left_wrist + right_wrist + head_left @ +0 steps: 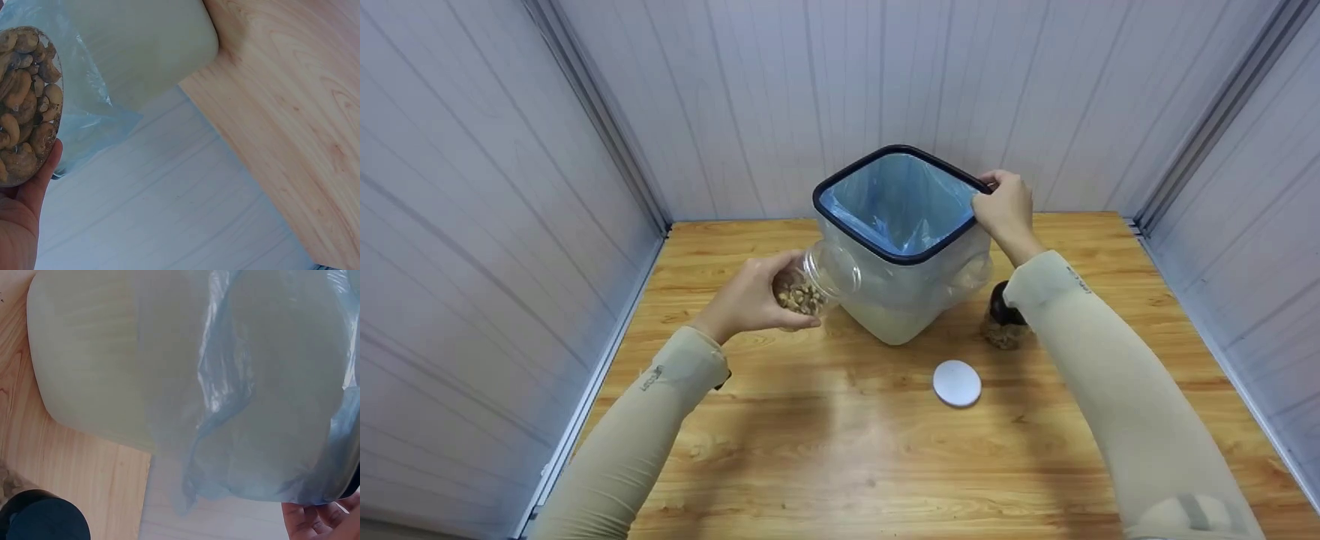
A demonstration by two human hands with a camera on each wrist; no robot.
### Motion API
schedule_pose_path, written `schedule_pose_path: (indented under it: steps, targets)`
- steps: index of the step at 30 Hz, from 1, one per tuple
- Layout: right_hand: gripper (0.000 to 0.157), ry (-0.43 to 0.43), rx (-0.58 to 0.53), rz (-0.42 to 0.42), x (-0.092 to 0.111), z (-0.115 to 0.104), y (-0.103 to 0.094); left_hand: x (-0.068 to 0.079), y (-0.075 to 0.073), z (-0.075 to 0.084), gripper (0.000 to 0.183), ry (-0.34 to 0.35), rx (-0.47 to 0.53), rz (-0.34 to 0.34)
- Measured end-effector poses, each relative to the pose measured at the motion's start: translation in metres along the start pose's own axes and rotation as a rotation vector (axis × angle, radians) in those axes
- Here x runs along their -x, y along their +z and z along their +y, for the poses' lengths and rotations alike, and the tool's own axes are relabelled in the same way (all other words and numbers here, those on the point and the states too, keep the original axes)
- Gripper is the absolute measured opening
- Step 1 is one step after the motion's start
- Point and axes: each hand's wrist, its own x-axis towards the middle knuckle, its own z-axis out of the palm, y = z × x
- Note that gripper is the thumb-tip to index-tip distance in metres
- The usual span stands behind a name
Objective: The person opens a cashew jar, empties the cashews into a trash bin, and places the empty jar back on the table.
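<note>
pale sleeves (1110,375) foremost, left hand (746,296) grips a jar (829,273) of nuts (801,298), right hand (1008,208) the bin rim (906,259).

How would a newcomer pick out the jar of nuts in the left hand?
Find the black-rimmed bin on the table. At its left side in the head view, the left hand grips a clear jar. Unlike the black-lidded jar, it has no black lid.

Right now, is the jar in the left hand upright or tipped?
Tipped: in the head view, the jar leans in the left hand, its mouth toward the bin.
</note>
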Motion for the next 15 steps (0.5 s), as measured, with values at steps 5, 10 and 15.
schedule_pose_path:
  steps: [5, 10, 15]
  targets:
    - [0.044, 0.007, -0.031, 0.003, 0.000, 0.001, -0.001, -0.005, -0.006, 0.004, 0.088, 0.007, -0.015, 0.006]
    - [0.045, 0.020, -0.057, 0.007, 0.002, 0.002, 0.000, -0.011, -0.011, 0.009, 0.089, 0.007, 0.005, 0.005]
    - [0.044, 0.036, -0.073, 0.007, 0.003, 0.001, 0.001, -0.016, -0.016, 0.013, 0.088, 0.018, 0.001, 0.022]
